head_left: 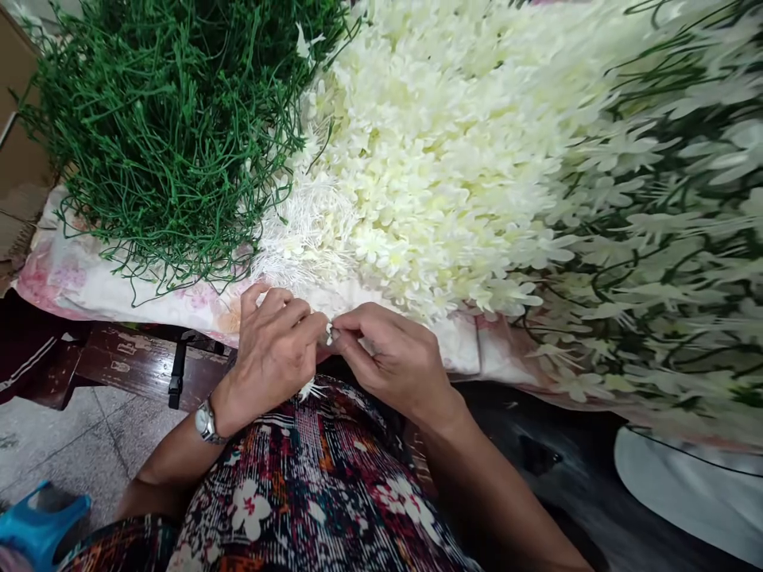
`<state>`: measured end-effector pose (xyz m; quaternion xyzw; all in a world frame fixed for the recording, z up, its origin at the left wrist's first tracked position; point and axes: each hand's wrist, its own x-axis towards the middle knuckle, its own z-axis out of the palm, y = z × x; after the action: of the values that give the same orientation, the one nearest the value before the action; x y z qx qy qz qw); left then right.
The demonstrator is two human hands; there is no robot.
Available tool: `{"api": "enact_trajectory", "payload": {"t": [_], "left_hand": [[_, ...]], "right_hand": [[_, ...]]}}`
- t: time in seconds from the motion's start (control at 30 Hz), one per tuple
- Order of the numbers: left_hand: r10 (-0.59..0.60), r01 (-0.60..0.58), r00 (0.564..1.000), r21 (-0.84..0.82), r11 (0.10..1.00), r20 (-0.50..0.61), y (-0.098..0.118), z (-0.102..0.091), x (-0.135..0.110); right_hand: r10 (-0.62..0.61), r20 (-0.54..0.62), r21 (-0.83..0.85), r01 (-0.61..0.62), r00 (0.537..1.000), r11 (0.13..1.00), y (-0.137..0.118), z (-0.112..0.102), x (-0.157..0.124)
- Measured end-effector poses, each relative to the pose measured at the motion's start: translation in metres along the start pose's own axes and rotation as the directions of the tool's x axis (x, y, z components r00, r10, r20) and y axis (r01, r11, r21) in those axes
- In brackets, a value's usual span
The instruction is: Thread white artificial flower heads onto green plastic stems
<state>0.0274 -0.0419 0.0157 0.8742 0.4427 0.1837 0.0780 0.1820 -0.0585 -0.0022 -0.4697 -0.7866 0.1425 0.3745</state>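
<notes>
My left hand is closed, thumb and finger pinched, with a tuft of thin white artificial stamens sticking out below it. Right beside it, my right hand pinches at a small white piece between the two hands' fingertips. Whether that piece joins the tuft is hidden by my fingers. Just beyond my hands lies a pile of loose white stamens. Green plastic stems are heaped behind my left hand. A broad mound of cream-white fabric petals spreads behind my right hand.
A flowered cloth covers the work surface. Assembled white flowers with green stems pile up at the right, overhanging the front edge. A cardboard box stands far left; a blue plastic object is low left. A wooden bench shows below the cloth.
</notes>
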Motion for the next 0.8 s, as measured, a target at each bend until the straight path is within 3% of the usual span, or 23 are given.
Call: {"api": "enact_trajectory", "payload": {"t": [0.2,0.4,0.6,0.8], "left_hand": [[-0.046,0.046,0.999,0.01,0.999,-0.012,-0.003,-0.001,-0.001],[-0.095,0.068,0.989,-0.21,0.975,-0.118,-0.01,0.008,-0.004],[-0.186,0.064,0.962,-0.501,0.863,-0.197,-0.011,0.014,-0.01],[-0.283,0.123,0.95,-0.676,0.727,-0.133,-0.008,0.012,-0.013]], "right_hand": [[-0.012,0.032,-0.06,0.014,0.999,0.998,-0.002,0.005,0.003],[-0.051,0.057,-0.023,0.052,0.997,0.998,-0.003,-0.001,0.006],[-0.097,0.017,-0.03,0.098,0.995,0.995,-0.006,-0.004,0.008],[-0.11,0.002,0.022,0.11,0.994,0.994,-0.007,-0.005,0.01]]}}
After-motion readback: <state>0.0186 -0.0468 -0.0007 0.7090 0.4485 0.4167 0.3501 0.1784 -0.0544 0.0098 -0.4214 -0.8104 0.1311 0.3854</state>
